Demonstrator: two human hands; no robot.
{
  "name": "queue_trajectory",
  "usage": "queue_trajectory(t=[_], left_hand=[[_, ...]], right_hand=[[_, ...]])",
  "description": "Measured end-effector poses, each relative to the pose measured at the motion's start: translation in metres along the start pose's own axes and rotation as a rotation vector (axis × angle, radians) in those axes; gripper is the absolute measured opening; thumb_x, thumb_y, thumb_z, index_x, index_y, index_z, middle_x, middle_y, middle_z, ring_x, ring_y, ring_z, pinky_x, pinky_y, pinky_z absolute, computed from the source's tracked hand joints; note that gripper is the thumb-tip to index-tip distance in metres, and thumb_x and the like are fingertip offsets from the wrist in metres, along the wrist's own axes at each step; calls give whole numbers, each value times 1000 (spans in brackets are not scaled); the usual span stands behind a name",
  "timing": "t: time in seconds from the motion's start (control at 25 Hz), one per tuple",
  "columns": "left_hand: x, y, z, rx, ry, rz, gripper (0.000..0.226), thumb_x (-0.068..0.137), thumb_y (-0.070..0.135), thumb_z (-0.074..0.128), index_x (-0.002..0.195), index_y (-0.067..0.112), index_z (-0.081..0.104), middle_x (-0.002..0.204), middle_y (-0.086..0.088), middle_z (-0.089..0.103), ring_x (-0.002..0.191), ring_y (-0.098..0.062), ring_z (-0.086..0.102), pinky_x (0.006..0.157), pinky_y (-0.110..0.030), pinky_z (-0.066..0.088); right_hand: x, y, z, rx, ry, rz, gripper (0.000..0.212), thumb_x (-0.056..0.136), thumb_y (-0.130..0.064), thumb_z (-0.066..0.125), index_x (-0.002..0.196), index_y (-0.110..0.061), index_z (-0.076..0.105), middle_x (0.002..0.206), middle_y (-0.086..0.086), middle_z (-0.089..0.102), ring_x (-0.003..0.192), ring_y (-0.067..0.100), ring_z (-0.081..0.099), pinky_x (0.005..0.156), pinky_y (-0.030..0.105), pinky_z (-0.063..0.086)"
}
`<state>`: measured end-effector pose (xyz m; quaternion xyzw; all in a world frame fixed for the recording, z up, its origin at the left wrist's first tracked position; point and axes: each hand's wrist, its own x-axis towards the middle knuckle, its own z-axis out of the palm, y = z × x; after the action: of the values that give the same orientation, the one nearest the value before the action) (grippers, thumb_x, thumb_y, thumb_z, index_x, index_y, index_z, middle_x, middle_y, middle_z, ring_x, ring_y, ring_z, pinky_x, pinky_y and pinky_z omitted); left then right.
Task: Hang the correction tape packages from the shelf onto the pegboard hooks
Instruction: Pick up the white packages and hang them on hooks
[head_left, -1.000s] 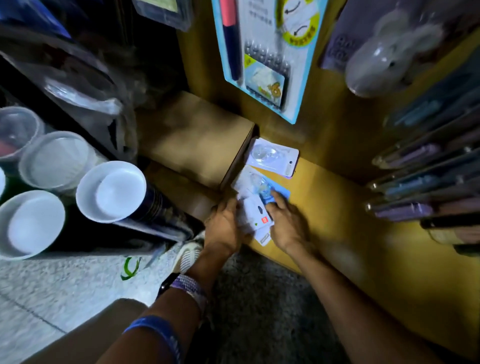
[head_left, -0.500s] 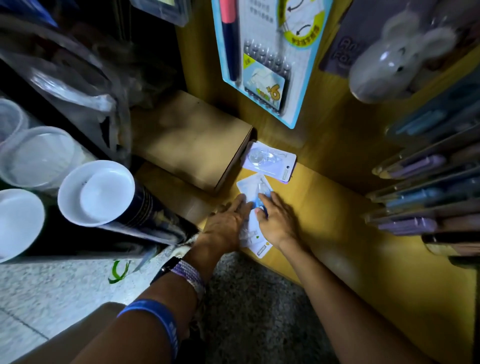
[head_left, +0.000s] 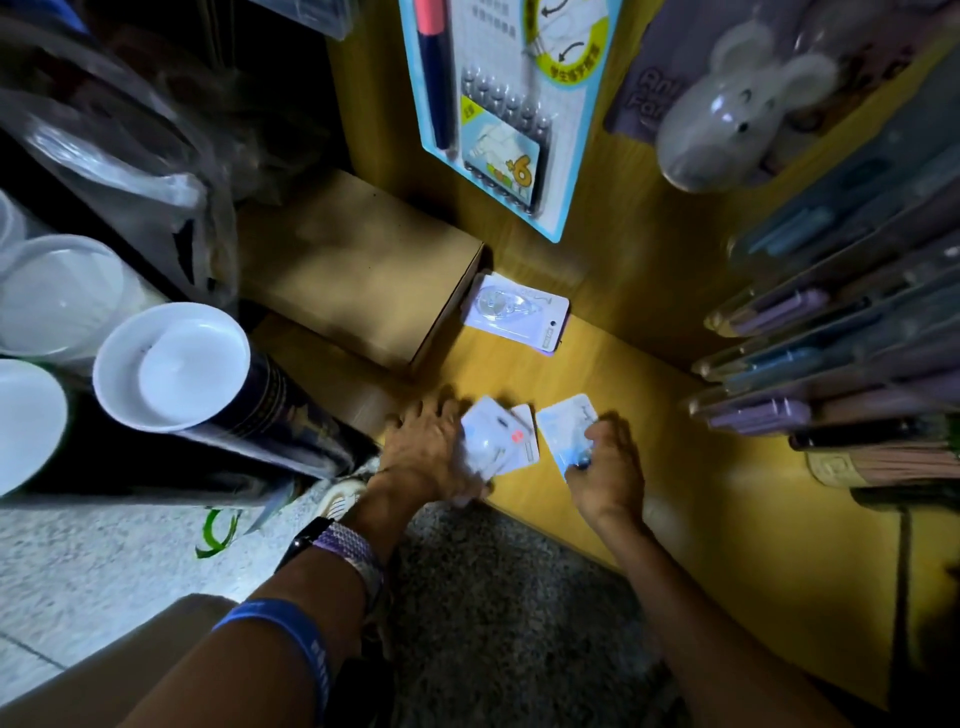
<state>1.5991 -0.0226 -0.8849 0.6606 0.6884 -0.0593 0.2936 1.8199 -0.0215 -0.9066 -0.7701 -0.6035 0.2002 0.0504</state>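
Note:
On the yellow shelf (head_left: 691, 499), my left hand (head_left: 431, 457) grips a small stack of white correction tape packages (head_left: 498, 436) near the front edge. My right hand (head_left: 608, 467) holds a single blue-tinted correction tape package (head_left: 563, 431) just to the right, lifted slightly and apart from the stack. Another correction tape package (head_left: 517, 314) lies flat further back, beside the cardboard box. The pegboard hooks themselves are hidden behind hanging goods.
A brown cardboard box (head_left: 358, 270) sits at the shelf's back left. A large blue-edged pen package (head_left: 498, 109) hangs above. Pen packs (head_left: 831, 332) and a mouse-shaped item (head_left: 727, 119) hang at right. White-capped tubes (head_left: 171, 369) stand at left over the speckled floor (head_left: 504, 613).
Both hands were pressed together on one pile; now they have drawn apart, the right taking one package off to the right while the left keeps the rest.

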Motion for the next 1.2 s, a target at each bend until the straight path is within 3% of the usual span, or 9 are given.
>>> queue_trajectory(t=[0.12,0.28,0.44,0.56,0.64,0.8,0.92,1.04,1.2], left_hand=[[-5,-4,5,-573,-19,-132,78,56,43,87,119,10,54,115,-11,65,107,-30,63,89,-35,51],[-29,-2,8,-1072,-55,-228,80,35,41,91,106,13,68,103,-6,73,99,-25,69,90,-40,56],[-69,13,-11,-1267,-33,-227,44,51,15,97,89,11,75,87,3,77,85,-17,71,71,-24,57],[-119,25,-37,-1330,2,-153,31,65,-2,86,90,10,74,92,-6,75,84,-21,69,67,-26,57],[-150,31,-55,-1338,16,-80,31,66,-6,84,88,13,73,87,-3,76,80,-19,69,66,-26,57],[-218,47,-92,-1337,-33,61,37,66,-7,82,96,10,71,90,-3,76,76,-16,71,62,-27,57],[-255,62,-108,-1288,-31,181,61,61,-5,86,115,12,65,109,-6,74,98,-22,70,78,-35,58],[-285,75,-122,-1316,-42,262,74,53,0,86,122,12,60,117,-9,71,110,-30,66,92,-48,54],[-314,88,-143,-1390,-122,364,72,60,-3,78,127,9,58,122,-14,68,111,-31,65,92,-47,53]], right_hand=[[-12,9,-8,197,-4,33,51,59,-7,77,104,-14,56,105,3,58,99,32,57,77,40,49],[-34,5,-32,533,-78,128,56,65,2,77,114,-12,54,99,-6,54,95,22,57,72,25,39],[-75,-4,-75,843,-276,11,67,58,-7,71,122,-19,54,103,-1,64,89,11,60,73,21,45],[-112,-5,-120,667,-496,-215,77,57,-15,68,128,-35,49,120,-14,59,106,-3,58,85,12,45],[-130,-9,-148,332,-530,-426,78,57,-30,66,132,-37,45,127,-11,57,118,2,53,100,25,42],[-179,-25,-218,-339,-218,-847,65,62,-37,56,127,-38,50,115,-11,61,121,14,46,109,42,13],[-219,-38,-262,-463,-227,-1004,66,63,-20,59,126,-36,48,126,-19,56,130,9,35,115,51,-5],[-248,-39,-290,-537,-128,-1152,67,62,-18,59,126,-37,52,134,-14,51,128,15,40,115,57,4],[-269,-35,-328,-484,86,-1182,57,74,-30,61,129,-38,51,132,-10,50,132,18,39,116,55,10]])
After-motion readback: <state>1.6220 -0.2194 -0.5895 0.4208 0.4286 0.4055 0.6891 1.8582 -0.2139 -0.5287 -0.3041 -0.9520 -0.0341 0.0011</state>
